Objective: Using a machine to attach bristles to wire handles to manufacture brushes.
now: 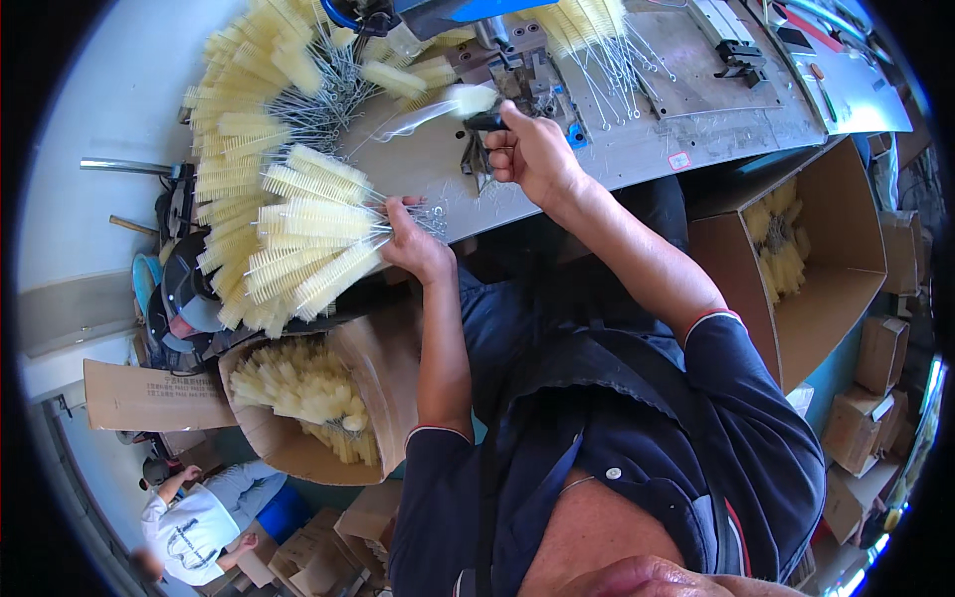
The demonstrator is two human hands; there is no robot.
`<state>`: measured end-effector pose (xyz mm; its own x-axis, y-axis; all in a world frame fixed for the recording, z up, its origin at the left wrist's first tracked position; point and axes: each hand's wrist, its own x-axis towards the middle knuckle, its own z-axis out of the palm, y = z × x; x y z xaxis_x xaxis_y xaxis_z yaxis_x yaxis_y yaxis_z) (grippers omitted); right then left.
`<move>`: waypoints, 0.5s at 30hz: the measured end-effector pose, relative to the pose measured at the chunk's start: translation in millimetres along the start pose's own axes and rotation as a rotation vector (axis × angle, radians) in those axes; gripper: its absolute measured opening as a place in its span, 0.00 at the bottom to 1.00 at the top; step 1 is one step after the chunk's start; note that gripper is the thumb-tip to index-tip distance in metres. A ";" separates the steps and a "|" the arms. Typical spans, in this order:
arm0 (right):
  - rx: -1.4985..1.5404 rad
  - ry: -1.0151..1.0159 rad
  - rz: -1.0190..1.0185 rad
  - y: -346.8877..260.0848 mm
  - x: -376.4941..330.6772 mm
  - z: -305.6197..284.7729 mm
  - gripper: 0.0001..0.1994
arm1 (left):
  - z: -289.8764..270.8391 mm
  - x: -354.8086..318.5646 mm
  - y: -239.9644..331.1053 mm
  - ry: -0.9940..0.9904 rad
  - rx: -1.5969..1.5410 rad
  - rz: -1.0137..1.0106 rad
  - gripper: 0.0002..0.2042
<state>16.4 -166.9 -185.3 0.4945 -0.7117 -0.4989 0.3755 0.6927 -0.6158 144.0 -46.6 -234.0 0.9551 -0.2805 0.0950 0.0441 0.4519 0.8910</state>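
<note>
My left hand is closed around the wire stems of a fan of several pale yellow bristle brushes at the near edge of the grey metal workbench. My right hand grips one brush by its black handle end, its yellow head pointing left beside a small metal fixture on the bench. A large heap of the same wire brushes covers the bench's left part.
An open cardboard box of brushes sits below the bench on my left, another box with brushes on my right. More brushes lie at the far bench side. Stacked cartons stand at right. Another person crouches at lower left.
</note>
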 end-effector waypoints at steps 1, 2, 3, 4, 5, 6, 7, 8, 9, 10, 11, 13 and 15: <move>0.022 -0.067 0.065 -6.8 0.1 0.5 0.18 | -2.6 6.7 -6.1 0.006 0.033 -0.012 0.18; 0.023 -0.065 0.065 -7.4 -3.9 2.5 0.18 | -6.1 11.5 -11.7 0.013 0.066 -0.023 0.19; 0.068 -0.062 0.083 -7.3 -9.9 5.1 0.19 | -10.6 14.1 -17.1 -0.009 0.037 0.015 0.18; 0.112 -0.053 0.097 -12.8 -18.5 10.8 0.21 | -10.6 16.6 -21.7 -0.011 0.034 0.008 0.18; 0.112 -0.051 0.097 -16.4 -24.0 16.2 0.21 | -11.7 19.9 -21.9 0.014 0.023 -0.030 0.18; 0.130 -0.136 0.117 -19.2 -28.5 21.9 0.22 | -13.1 22.0 -22.1 0.041 0.013 -0.066 0.18; 0.149 -0.218 0.133 -20.4 -30.2 24.9 0.22 | -9.9 21.0 -20.2 0.039 0.012 -0.068 0.18; 0.150 -0.218 0.132 -18.3 -27.1 25.9 0.22 | -6.6 19.8 -18.1 0.042 0.002 -0.049 0.16; 0.133 -0.198 0.129 -14.6 -20.2 25.8 0.21 | -3.4 18.3 -15.9 0.046 -0.007 -0.030 0.15; 0.118 -0.179 0.128 -9.2 -12.5 26.7 0.21 | -3.8 17.9 -16.6 0.045 -0.005 -0.028 0.15; 0.116 -0.125 0.165 -4.8 -6.2 29.7 0.15 | -3.2 17.3 -17.4 0.043 -0.014 -0.044 0.15; 0.096 -0.160 0.186 6.5 -2.4 28.3 0.12 | -4.7 17.7 -17.4 0.040 -0.021 -0.060 0.16; 0.018 -0.165 0.156 18.7 -5.7 28.4 0.11 | -7.2 17.9 -17.4 0.007 -0.003 -0.055 0.18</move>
<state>42.8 -146.5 -176.6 0.6684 -0.5684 -0.4798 0.2977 0.7956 -0.5277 162.4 -53.4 -251.0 0.9532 -0.2993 0.0425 0.0979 0.4387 0.8933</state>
